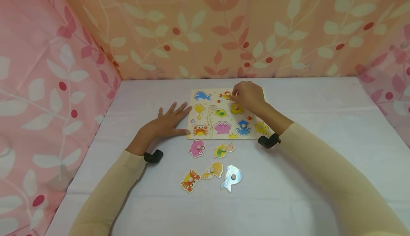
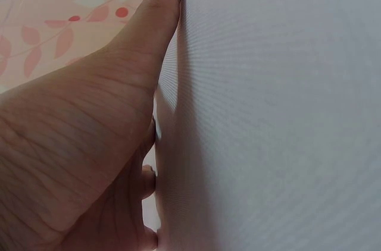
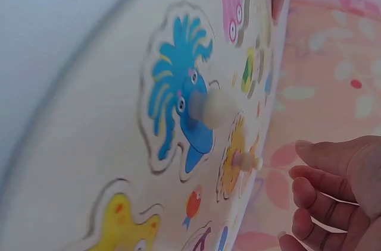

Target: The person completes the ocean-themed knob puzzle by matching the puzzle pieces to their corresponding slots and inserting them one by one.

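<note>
A wooden peg puzzle board (image 1: 206,122) with sea animals lies flat on the table. My left hand (image 1: 168,122) is spread on the cloth beside it, thumb and fingertips at the board's left edge. Over the upper right part hovers my right hand (image 1: 250,94), fingers loosely bent beside the knob of an orange fish piece (image 1: 225,95). In the right wrist view, nothing shows between the fingers of that hand (image 3: 333,191). A blue squid piece (image 3: 184,90) and a yellow octopus piece (image 1: 237,109), both with knobs, sit in their recesses. My right hand hides the board's upper right corner.
In front of the board lie loose knobbed pieces: a pink shell (image 1: 197,148), a turtle (image 1: 223,150), a crab (image 1: 190,181), a seahorse (image 1: 213,171) and a shiny whale (image 1: 231,178). White cloth (image 1: 256,207) covers the table. Leaf-patterned curtains (image 1: 198,29) hang behind and at the sides.
</note>
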The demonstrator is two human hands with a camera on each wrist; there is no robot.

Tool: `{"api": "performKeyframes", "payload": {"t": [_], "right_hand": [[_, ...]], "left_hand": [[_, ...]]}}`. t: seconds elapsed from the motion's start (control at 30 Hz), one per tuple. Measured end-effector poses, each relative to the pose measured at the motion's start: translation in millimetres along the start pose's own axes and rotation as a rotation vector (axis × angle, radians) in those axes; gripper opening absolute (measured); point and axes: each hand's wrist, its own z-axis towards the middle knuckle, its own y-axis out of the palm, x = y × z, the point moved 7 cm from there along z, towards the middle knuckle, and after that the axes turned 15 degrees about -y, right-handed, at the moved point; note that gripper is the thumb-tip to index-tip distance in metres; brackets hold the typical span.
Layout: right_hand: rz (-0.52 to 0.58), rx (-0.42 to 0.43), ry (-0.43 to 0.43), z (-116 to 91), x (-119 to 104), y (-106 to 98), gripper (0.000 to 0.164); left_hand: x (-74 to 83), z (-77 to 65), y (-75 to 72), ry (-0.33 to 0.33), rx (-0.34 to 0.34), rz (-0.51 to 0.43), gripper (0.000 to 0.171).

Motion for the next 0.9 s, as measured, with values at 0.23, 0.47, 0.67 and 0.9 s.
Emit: {"api": "performKeyframes", "payload": {"t": [0.23, 0.47, 0.67, 0.9], "right_hand": [[0.028, 0.021, -0.066, -32, -18, -6, 0.022], [0.061, 0.037, -0.133, -70, -37, -11, 0.019], [0.073, 0.051, -0.175, -100, -51, -4, 0.015], [0.061, 0.003, -0.208, -134, -68, 11, 0.017]], "left_hand": [[-1.1, -2.4, -3.5, 0.008, 0.008, -0.018, 0.102], [-3.2, 1.5, 3.0, 0.01, 0.004, -0.012, 0.104], [-0.9, 0.7, 1.8, 0.009, 0.012, -0.011, 0.104], [0.6, 1.5, 2.8, 0.01, 0.009, -0.007, 0.103]]}}
